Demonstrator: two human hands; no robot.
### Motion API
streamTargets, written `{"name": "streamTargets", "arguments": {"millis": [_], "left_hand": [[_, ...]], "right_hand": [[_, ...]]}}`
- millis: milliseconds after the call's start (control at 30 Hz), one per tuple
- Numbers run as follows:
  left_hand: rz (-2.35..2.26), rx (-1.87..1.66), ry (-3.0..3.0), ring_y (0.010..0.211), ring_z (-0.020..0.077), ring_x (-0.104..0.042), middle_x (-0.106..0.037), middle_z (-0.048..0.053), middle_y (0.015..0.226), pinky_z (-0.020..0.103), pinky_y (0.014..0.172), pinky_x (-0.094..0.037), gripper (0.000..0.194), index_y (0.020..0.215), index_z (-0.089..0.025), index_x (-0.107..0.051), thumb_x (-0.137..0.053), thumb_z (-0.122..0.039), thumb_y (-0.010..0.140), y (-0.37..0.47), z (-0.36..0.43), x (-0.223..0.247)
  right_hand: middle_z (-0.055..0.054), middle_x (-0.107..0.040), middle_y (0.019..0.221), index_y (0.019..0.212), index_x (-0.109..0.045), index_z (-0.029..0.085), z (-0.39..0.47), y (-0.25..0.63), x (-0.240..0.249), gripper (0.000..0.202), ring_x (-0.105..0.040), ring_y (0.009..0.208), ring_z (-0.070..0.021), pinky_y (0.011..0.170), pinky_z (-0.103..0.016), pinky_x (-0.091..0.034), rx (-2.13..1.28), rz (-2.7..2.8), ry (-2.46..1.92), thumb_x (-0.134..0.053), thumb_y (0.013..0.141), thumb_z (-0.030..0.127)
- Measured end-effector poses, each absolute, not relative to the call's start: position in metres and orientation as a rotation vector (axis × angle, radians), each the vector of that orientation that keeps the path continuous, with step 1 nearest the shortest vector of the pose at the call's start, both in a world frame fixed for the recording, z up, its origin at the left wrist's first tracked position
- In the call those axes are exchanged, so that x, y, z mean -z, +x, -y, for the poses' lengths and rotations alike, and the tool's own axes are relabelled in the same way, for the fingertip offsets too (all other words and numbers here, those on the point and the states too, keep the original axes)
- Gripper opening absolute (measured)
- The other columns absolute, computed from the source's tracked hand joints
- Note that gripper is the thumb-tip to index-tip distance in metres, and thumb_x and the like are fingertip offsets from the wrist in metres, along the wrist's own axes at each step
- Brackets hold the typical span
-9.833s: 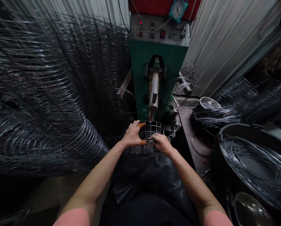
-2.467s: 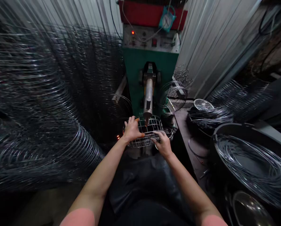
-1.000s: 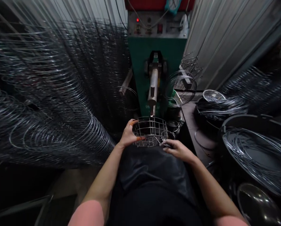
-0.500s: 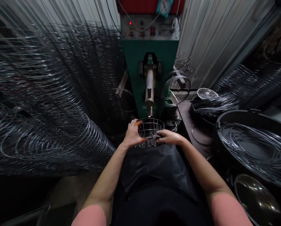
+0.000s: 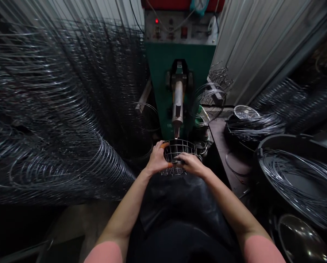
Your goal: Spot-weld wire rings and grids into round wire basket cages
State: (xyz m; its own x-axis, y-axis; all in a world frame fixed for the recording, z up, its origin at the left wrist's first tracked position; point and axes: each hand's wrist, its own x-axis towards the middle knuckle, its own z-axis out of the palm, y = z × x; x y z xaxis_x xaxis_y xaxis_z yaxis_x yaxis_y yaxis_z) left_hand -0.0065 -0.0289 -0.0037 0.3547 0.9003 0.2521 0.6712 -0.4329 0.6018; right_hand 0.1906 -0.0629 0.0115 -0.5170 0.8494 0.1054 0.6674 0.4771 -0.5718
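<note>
A round wire basket (image 5: 190, 148) sits under the electrode tip of a green spot welding machine (image 5: 163, 58), close to my lap. My left hand (image 5: 157, 159) grips the basket's left side, with orange coverings on the thumb and a finger. At the near side of the basket, my right hand (image 5: 190, 162) has its fingers pressed together over the wires; whatever they pinch is too small to make out. The machine's metal arm (image 5: 177, 104) points down toward the basket, its tip right by the far rim.
Tall stacks of wire rings (image 5: 70, 109) crowd the left side. To the right, a large dark tub (image 5: 259, 149) holds loose wire hoops, beside another pile of hoops (image 5: 256, 126). A shiny round lid (image 5: 300, 233) lies at lower right. A dark apron (image 5: 177, 204) covers my lap.
My right hand has moved left across the near side of the basket, closer to my left thumb. My left hand keeps its hold. The view has shifted slightly.
</note>
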Motion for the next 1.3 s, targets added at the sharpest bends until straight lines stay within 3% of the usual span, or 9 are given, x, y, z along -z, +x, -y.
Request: {"name": "streamTargets", "arguments": {"millis": [233, 633, 967, 1200, 1300], "left_hand": [[-1.351, -0.839, 2.198, 0.13, 0.0339, -0.036, -0.04, 0.014, 0.136, 0.047, 0.109, -0.031, 0.089, 0.125, -0.018, -0.044, -0.082, -0.034, 0.046, -0.007, 0.023, 0.009], [-1.249, -0.897, 2.14, 0.125, 0.0318, -0.043, -0.046, 0.012, 0.13, 0.044, 0.106, -0.036, 0.084, 0.121, -0.019, -0.049, -0.082, -0.035, 0.046, -0.007, -0.006, 0.002], [-1.351, -0.897, 2.108, 0.126, 0.0314, -0.041, -0.044, 0.012, 0.131, 0.043, 0.107, -0.034, 0.085, 0.12, -0.018, -0.05, -0.083, -0.034, 0.044, -0.003, -0.017, 0.004], [-1.387, -0.927, 2.106, 0.109, 0.0282, -0.052, -0.054, 0.007, 0.11, 0.041, 0.095, -0.044, 0.079, 0.114, -0.02, -0.054, -0.084, -0.039, 0.043, 0.002, -0.034, 0.003], [-1.439, -0.97, 2.123, 0.118, 0.0308, -0.046, -0.05, 0.009, 0.119, 0.042, 0.1, -0.039, 0.082, 0.116, -0.019, -0.052, -0.085, -0.039, 0.043, 0.004, -0.031, 0.005]], "right_hand": [[-0.004, -0.064, 0.101, 0.103, -0.066, 0.023, 0.062, 0.186, -0.002, 0.026, -0.061, 0.091, -0.0164, 0.074, -0.023, -0.045, -0.518, 2.356, -1.343, -0.061, 0.08, 0.011], [-0.005, -0.066, 0.097, 0.096, -0.067, 0.02, 0.039, 0.184, -0.014, 0.014, -0.062, 0.089, -0.0157, 0.075, -0.023, -0.044, -0.45, 2.294, -1.32, -0.059, 0.086, 0.017], [-0.003, -0.067, 0.103, 0.103, -0.067, 0.023, 0.032, 0.182, -0.01, 0.018, -0.062, 0.094, -0.0165, 0.074, -0.022, -0.043, -0.347, 2.298, -1.485, -0.057, 0.088, 0.02], [-0.003, -0.066, 0.107, 0.099, -0.067, 0.026, 0.016, 0.179, -0.012, 0.016, -0.061, 0.096, -0.0171, 0.076, -0.023, -0.044, -0.375, 2.165, -1.523, -0.058, 0.087, 0.023], [-0.006, -0.062, 0.113, 0.107, -0.064, 0.025, 0.033, 0.183, -0.003, 0.025, -0.059, 0.1, -0.0185, 0.082, -0.026, -0.045, -0.447, 1.899, -1.453, -0.062, 0.082, 0.024]]}}
